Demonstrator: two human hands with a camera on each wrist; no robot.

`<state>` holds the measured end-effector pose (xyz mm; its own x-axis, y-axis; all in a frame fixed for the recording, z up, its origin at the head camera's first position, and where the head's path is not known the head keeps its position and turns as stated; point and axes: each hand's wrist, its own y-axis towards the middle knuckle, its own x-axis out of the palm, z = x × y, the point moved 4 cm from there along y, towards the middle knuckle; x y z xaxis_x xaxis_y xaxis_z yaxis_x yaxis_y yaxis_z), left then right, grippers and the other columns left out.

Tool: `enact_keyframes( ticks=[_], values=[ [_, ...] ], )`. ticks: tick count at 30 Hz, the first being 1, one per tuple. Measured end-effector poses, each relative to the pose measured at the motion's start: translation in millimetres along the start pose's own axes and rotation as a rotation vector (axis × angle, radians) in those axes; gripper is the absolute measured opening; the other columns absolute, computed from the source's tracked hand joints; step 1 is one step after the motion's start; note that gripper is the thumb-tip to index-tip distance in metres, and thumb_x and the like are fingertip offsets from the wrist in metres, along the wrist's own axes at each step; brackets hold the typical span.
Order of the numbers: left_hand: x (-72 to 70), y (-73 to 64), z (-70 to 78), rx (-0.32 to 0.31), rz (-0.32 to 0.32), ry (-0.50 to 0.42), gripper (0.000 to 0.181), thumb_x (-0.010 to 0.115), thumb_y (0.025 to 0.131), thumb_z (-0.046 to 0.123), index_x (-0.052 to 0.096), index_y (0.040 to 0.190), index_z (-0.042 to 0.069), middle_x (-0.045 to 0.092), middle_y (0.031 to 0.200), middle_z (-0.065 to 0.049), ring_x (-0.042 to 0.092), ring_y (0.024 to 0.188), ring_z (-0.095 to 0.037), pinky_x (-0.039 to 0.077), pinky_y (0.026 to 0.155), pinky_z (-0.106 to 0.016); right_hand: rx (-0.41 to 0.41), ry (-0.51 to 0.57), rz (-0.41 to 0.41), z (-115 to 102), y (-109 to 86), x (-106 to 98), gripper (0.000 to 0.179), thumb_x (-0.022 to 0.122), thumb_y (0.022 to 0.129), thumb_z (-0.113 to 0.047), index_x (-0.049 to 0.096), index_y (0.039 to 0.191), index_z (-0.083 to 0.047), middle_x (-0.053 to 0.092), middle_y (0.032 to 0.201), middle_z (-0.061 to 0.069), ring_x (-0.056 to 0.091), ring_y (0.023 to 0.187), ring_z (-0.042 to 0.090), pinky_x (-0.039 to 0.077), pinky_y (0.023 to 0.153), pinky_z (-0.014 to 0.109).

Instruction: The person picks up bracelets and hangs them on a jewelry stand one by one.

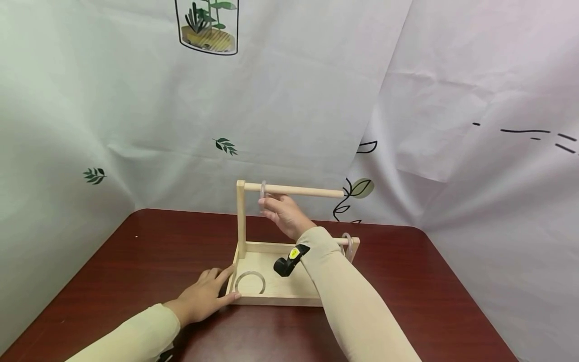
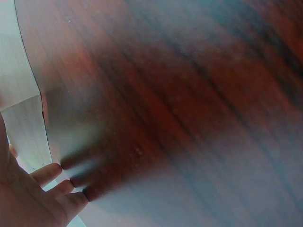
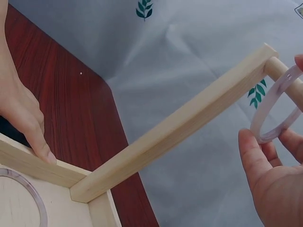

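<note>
A wooden rack has a shallow tray base (image 1: pixel 280 301), a tall post (image 1: pixel 241 221) and an upper rod (image 1: pixel 312 191) reaching right. My right hand (image 1: pixel 288 216) pinches a pale translucent bangle (image 3: pixel 262 116) between thumb and fingers; the bangle encircles the upper rod near the post. At the tray's front left corner rests my left hand (image 1: pixel 203 296), thumb on the front edge and fingers along the left side. In the left wrist view its fingers (image 2: pixel 49 174) extend beside the tabletop. A second bangle (image 1: pixel 250 273) lies flat inside the tray, by the left hand.
Another bangle (image 1: pixel 349 241) hangs on a shorter lower rod (image 1: pixel 339 241) at the rack's right side, partly behind the right sleeve (image 1: pixel 353 296). The rack stands on a dark red wooden table (image 1: pixel 158 251). White printed cloth (image 1: pixel 294 110) hangs behind and along both sides.
</note>
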<state>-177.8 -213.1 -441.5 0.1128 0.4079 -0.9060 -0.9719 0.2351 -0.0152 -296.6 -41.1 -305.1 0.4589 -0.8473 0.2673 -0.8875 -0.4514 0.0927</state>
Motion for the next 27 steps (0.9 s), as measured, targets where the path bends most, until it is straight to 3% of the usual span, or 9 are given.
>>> enact_keyframes(
  ticks=[7, 15, 22, 27],
  values=[
    [0.0, 0.0, 0.1, -0.001, 0.002, 0.002, 0.081, 0.055, 0.086, 0.066, 0.038, 0.149, 0.020, 0.049, 0.128, -0.013, 0.042, 0.126, -0.034, 0.050, 0.076, -0.052, 0.001, -0.027, -0.009, 1.0, -1.4, 0.7, 0.059, 0.052, 0.088, -0.001, 0.035, 0.144, 0.004, 0.030, 0.152, 0.020, 0.038, 0.133, 0.030, 0.032, 0.110, 0.044],
    [-1.1, -0.6, 1.4, -0.008, -0.007, -0.002, 0.080, 0.056, 0.086, 0.065, 0.037, 0.150, 0.020, 0.048, 0.129, -0.014, 0.042, 0.126, -0.035, 0.050, 0.075, -0.052, 0.008, -0.027, -0.027, 1.8, -1.3, -0.3, 0.064, 0.052, 0.090, -0.002, 0.029, 0.149, 0.002, 0.023, 0.156, 0.017, 0.025, 0.143, 0.035, 0.030, 0.111, 0.044],
    [-1.8, -1.4, 2.5, 0.005, 0.008, -0.002, 0.080, 0.057, 0.086, 0.064, 0.037, 0.149, 0.019, 0.049, 0.128, -0.016, 0.042, 0.125, -0.036, 0.050, 0.077, -0.053, 0.020, -0.019, -0.012, 2.0, -0.2, 0.3, 0.065, 0.053, 0.089, -0.001, 0.028, 0.148, 0.002, 0.026, 0.154, 0.020, 0.032, 0.139, 0.032, 0.031, 0.110, 0.043],
    [-1.8, -2.0, 2.1, 0.006, 0.017, -0.002, 0.079, 0.057, 0.087, 0.063, 0.037, 0.149, 0.019, 0.049, 0.128, -0.016, 0.042, 0.125, -0.035, 0.050, 0.077, -0.052, 0.029, -0.006, -0.014, 2.8, -0.2, 0.6, 0.065, 0.052, 0.090, 0.000, 0.026, 0.149, 0.001, 0.025, 0.155, 0.020, 0.028, 0.141, 0.034, 0.030, 0.110, 0.043]
  ],
)
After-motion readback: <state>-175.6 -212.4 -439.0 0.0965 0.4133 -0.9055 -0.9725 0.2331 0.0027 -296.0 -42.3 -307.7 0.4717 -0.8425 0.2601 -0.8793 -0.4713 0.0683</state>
